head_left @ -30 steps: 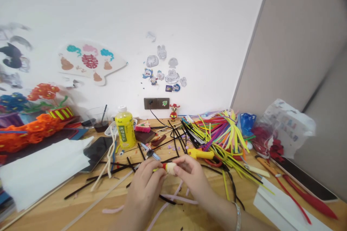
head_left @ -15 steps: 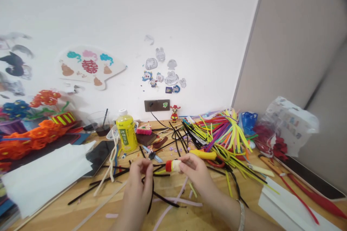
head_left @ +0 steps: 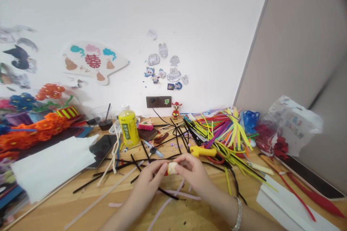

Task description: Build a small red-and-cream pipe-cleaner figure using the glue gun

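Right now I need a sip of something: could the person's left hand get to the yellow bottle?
Probably yes. The yellow bottle stands upright beyond the left hand, with only flat black pipe cleaners between, though that hand is pinching the small fuzzy piece.

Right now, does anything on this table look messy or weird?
Yes. Black pipe cleaners lie crisscrossed and scattered over the wooden table, and the colourful pipe cleaners are fanned out in a loose heap. Both hands, left hand and right hand, pinch one small cream and red piece.
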